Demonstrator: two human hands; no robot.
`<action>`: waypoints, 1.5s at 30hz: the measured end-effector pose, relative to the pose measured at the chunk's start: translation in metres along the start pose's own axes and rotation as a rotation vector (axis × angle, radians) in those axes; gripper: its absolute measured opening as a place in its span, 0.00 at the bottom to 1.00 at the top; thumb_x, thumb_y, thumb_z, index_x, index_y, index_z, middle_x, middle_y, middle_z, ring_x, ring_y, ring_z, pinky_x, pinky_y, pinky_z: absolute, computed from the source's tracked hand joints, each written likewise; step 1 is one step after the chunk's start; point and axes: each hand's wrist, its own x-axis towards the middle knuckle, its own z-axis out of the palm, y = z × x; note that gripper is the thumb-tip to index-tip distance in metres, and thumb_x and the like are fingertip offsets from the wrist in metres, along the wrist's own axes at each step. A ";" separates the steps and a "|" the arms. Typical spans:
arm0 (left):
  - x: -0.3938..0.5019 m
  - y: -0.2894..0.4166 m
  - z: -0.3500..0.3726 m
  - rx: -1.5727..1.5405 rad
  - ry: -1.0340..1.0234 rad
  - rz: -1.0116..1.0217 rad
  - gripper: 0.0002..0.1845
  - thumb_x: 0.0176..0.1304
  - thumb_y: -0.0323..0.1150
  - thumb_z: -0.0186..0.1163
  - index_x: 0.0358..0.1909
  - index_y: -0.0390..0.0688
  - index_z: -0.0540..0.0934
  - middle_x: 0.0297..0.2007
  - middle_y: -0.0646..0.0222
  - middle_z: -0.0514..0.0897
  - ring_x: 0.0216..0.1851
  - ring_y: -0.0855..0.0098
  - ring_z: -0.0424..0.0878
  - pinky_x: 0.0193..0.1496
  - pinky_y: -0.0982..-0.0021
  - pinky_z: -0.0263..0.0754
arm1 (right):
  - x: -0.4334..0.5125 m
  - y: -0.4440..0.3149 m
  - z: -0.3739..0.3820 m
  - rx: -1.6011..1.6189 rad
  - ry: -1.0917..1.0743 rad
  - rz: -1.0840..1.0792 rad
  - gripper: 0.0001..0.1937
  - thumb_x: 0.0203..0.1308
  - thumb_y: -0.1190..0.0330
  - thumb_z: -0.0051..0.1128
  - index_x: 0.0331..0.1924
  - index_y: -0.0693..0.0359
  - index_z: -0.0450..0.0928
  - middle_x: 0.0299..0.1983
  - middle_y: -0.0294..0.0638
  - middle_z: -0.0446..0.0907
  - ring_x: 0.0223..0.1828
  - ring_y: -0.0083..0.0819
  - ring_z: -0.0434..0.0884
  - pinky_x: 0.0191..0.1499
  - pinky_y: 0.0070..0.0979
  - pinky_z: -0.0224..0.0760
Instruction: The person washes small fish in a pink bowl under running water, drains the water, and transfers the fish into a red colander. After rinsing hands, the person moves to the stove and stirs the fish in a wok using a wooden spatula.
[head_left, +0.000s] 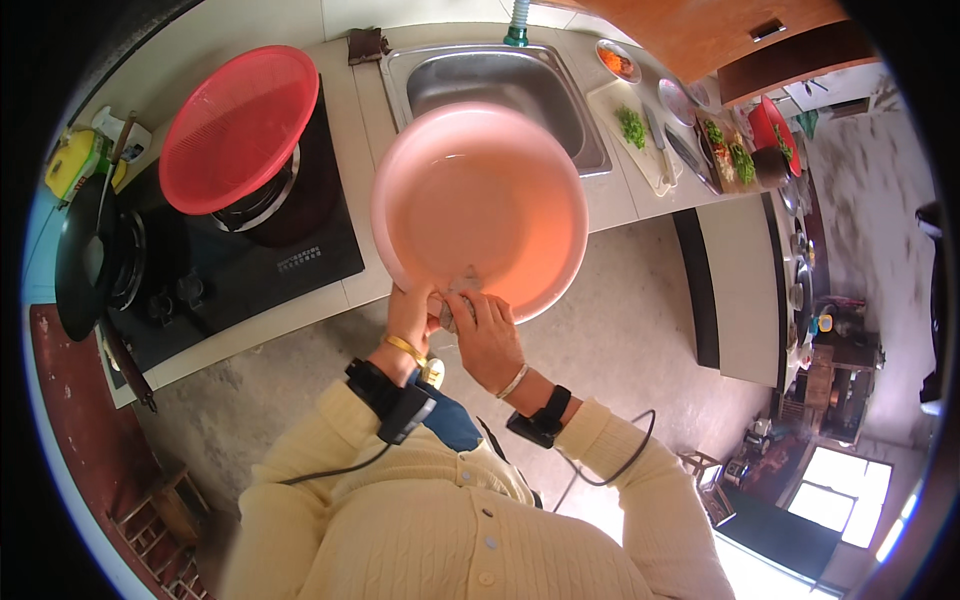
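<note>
A pink plastic basin (457, 202) is tipped up in front of me, its open inside facing my view. It overlaps the front of the stainless steel sink (495, 64). My left hand (409, 319) grips the near rim of the basin, its fingers partly hidden behind the wall. Just right of it, my right hand (487, 330) holds a crumpled grey cloth or scrubber (459, 304) against that same rim. Part of this grey piece shows inside the basin; its exact kind is unclear.
Left of the sink, a red colander (240, 127) rests over a burner of the black gas hob (322, 217). A wok (79, 262) with a ladle stands further left. On the right are a cutting board (611, 101) with chopped greens, knives (654, 127) and a plate of orange pieces (619, 61).
</note>
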 end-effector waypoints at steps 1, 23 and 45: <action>0.005 0.002 -0.005 0.045 -0.010 -0.024 0.21 0.60 0.34 0.55 0.56 0.42 0.73 0.47 0.63 0.81 0.47 0.63 0.84 0.47 0.51 0.84 | -0.001 0.010 -0.003 -0.036 -0.016 -0.065 0.22 0.55 0.72 0.53 0.57 0.59 0.72 0.54 0.46 0.73 0.57 0.41 0.73 0.65 0.49 0.59; 0.009 0.045 -0.035 0.181 -0.060 -0.064 0.25 0.55 0.32 0.56 0.58 0.39 0.71 0.47 0.60 0.81 0.44 0.62 0.85 0.42 0.57 0.86 | -0.017 0.095 -0.045 -0.290 0.084 -0.249 0.17 0.53 0.67 0.62 0.50 0.48 0.78 0.53 0.38 0.76 0.62 0.36 0.73 0.71 0.59 0.49; -0.012 0.021 -0.015 -0.051 -0.001 0.005 0.30 0.64 0.42 0.59 0.64 0.40 0.66 0.56 0.60 0.78 0.55 0.60 0.81 0.58 0.51 0.78 | -0.016 0.120 -0.060 -0.170 -0.014 -0.270 0.25 0.44 0.66 0.68 0.51 0.52 0.77 0.53 0.37 0.78 0.57 0.38 0.77 0.64 0.44 0.64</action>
